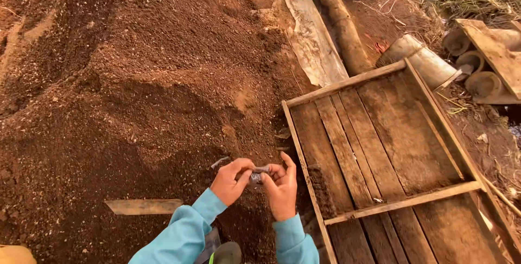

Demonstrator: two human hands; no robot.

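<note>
My left hand (230, 180) and my right hand (281, 187) meet low in the middle of the view, both pinching a small dark grey piece, perhaps a scrap of plastic or a small bag (257, 174), stretched between the fingertips. Both arms wear light blue sleeves. Below and behind the hands lies a large mound of brown soil (135, 90). Right beside my right hand stands the edge of a shallow wooden tray (380, 150) with a little soil in its near left corner.
A flat wooden slat (144, 206) lies in the soil at lower left. A pale sheet (312, 36) and a log (342, 25) lie behind the tray. Cylindrical pots (429, 60) and a board (496, 52) sit at upper right, with dry grass beyond.
</note>
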